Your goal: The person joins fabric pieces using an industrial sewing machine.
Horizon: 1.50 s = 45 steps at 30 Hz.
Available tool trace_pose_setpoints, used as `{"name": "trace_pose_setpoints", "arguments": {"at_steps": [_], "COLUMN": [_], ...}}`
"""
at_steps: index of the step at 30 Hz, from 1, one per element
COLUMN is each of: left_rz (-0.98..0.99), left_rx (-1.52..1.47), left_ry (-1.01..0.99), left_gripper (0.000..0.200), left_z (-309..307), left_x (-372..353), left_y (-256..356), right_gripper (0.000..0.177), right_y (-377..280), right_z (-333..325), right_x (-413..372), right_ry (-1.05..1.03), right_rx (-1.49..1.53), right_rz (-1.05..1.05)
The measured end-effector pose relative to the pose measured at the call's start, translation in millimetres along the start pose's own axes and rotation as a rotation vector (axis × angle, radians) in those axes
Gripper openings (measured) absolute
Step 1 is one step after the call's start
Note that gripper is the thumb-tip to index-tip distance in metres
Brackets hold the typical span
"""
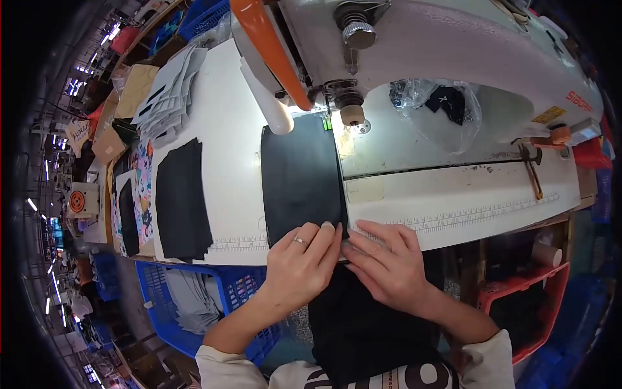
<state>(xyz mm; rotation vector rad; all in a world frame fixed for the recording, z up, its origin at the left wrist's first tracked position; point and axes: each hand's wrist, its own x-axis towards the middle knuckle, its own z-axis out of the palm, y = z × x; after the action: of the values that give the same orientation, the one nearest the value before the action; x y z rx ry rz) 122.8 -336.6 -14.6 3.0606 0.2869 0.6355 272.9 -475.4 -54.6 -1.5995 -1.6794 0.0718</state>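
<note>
A black fabric panel lies flat on the sewing machine bed, its far end under the presser foot area of the sewing machine. My left hand, with a ring on one finger, has its fingers curled together on the panel's near right corner. Right beside it, my right hand presses its closed fingertips to the same edge at the table's front. The fingertips of both hands nearly touch. What exactly is pinched between them is partly hidden.
Left on the table lie a stack of black panels and grey pieces. Below stand a blue basket with grey pieces and a red basket. Scissors-like snips and a plastic bag lie at right.
</note>
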Motion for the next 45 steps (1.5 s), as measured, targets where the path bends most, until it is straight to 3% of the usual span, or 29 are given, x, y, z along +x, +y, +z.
{"name": "trace_pose_setpoints", "arguments": {"at_steps": [12,20,24,27,32,39,45], "left_rz": [0.049,-0.048,-0.034,0.009,0.07,-0.137,-0.073], "left_rx": [0.007,-0.048,-0.033,-0.036,-0.045,-0.208,-0.19], "left_ry": [0.001,-0.069,-0.049,0.147,0.111,0.235,0.17], "left_gripper": [0.045,0.045,0.04,0.035,0.032,0.029,0.03], "left_z": [1,-3,-1,4,10,13,13], "left_x": [-3,3,2,-2,-2,-7,-4], "left_y": [-1,1,-1,-3,-3,-2,1], "right_gripper": [0.037,0.037,0.036,0.035,0.034,0.031,0.028], "right_y": [-3,0,1,1,1,3,0], "right_z": [-1,4,3,3,4,1,-1], "right_x": [2,-5,-4,-3,-4,0,-2], "right_ry": [-0.018,0.018,0.012,0.007,0.023,0.002,-0.008], "right_rx": [-0.006,-0.023,-0.037,-0.032,-0.024,-0.067,-0.049], "right_rz": [0.044,0.005,-0.014,-0.02,0.005,-0.068,-0.031]}}
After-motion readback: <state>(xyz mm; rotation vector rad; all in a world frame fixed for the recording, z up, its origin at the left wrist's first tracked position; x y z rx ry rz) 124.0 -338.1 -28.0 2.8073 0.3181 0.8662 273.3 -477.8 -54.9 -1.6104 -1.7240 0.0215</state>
